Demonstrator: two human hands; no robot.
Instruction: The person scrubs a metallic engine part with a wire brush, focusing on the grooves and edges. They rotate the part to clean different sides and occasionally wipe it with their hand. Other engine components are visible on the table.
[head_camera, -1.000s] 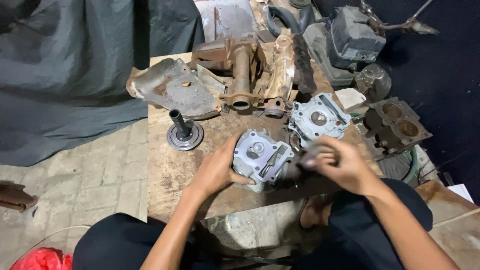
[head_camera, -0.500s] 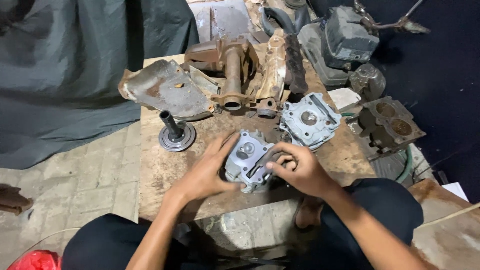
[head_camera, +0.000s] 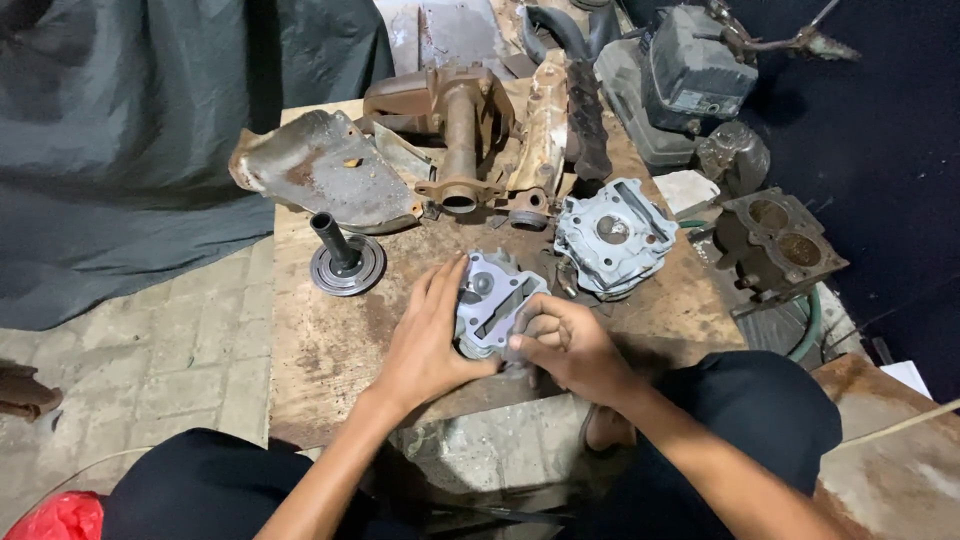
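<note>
Rusty wooden bench (head_camera: 330, 350) carries a small grey cylinder head (head_camera: 492, 305), gripped between the left hand (head_camera: 425, 340) and right hand (head_camera: 565, 345), fingers curled closed around its sides, a second cylinder head (head_camera: 610, 235) just beyond the right fingers.

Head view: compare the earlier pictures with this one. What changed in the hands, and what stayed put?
The right hand came in from the right and closed onto the grey engine part. The left hand kept its grip on the part's left side. The second engine part on the table stayed put.

Cylinder head (head_camera: 497, 300) on bench (head_camera: 330, 340) between both hands, second head (head_camera: 612, 237) behind-right, flanged shaft (head_camera: 343, 259) left.
</note>
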